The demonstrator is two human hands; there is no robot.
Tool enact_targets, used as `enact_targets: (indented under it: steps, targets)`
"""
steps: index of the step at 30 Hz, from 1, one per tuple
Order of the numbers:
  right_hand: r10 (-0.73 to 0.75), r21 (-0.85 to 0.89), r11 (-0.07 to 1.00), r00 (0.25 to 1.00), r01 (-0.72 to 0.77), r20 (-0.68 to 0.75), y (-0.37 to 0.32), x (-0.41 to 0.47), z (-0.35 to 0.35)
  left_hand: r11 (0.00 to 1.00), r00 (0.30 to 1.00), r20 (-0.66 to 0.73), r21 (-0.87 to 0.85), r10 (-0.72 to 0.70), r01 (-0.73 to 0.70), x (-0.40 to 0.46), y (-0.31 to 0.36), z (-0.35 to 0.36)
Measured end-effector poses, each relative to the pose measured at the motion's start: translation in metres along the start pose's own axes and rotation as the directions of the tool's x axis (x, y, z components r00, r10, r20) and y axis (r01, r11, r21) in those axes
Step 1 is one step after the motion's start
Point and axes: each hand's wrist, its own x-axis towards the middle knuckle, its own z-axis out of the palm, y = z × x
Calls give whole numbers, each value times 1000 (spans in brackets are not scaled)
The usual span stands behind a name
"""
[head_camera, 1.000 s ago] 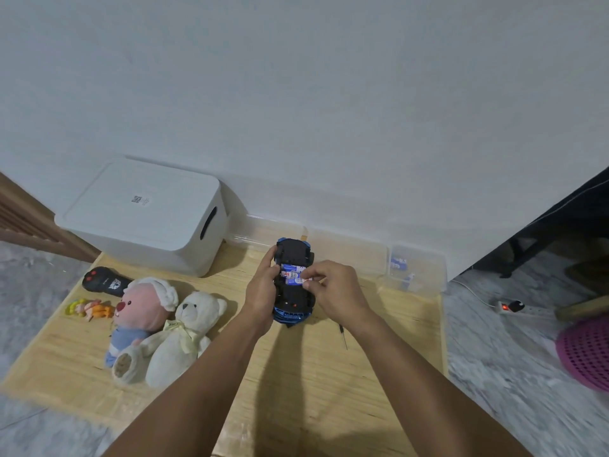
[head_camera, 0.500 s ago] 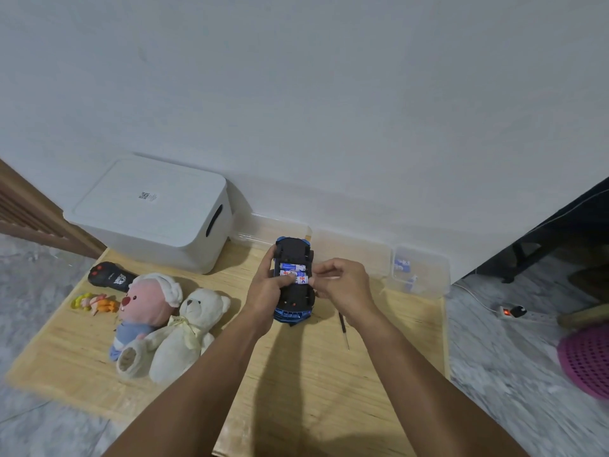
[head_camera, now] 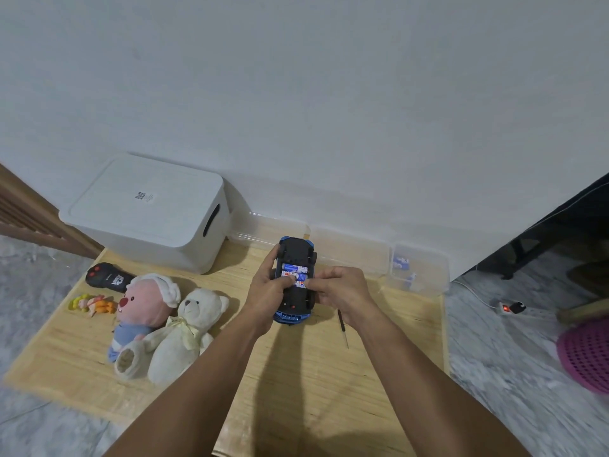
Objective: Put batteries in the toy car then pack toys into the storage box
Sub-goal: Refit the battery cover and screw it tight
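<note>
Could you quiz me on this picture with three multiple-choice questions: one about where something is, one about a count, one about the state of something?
1. Where does the screwdriver lie?
A. on the mat, right of the toy car
B. on the storage box
C. in the bear's lap

2. How many plush toys lie on the mat?
A. one
B. two
C. four

3. How is the car?
A. on its wheels
B. underside up, batteries showing
C. inside the box

Key: 1 A, it rests beside the right hand. 2 B, pink plush and white bear. 3 B, the left hand steadies it upside down.
</note>
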Motion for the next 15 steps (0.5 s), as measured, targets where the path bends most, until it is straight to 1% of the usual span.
enact_targets:
  steps: [4, 6, 9, 11, 12, 13, 14, 15]
  targets:
    - [-28, -59, 998, 997, 24, -69, 3, 2, 5, 1000, 1000, -7, 6, 17, -17, 1, -2, 1]
    - [-31, -79, 997, 997, 25, -68, 6, 3, 6, 1000, 1000, -10, 14, 11, -11, 2, -5, 1]
    - [10, -72, 997, 1000, -12, -28, 8, 7, -1, 1000, 1000, -21, 17, -13, 13, 4, -11, -1]
    - [27, -107, 994, 997, -36, -76, 12, 12, -12, 999, 999, -40, 0, -32, 32, 4, -14, -3]
    - [10, -155, 987, 992, -30, -126, 15, 15, -19, 999, 998, -56, -18, -43, 42, 5, -15, -5]
    - [-25, -239, 971, 984, -17, -174, 19, 19, -26, 998, 996, -74, -39, -55, 52, 6, -16, -7]
    - [-68, -362, 932, 977, -10, -204, 25, 23, -33, 996, 993, -91, -57, -69, 64, 7, -17, -10]
    - [-101, -498, 867, 972, -18, -212, 31, 26, -38, 995, 991, -108, -73, -83, 75, 8, -18, -13]
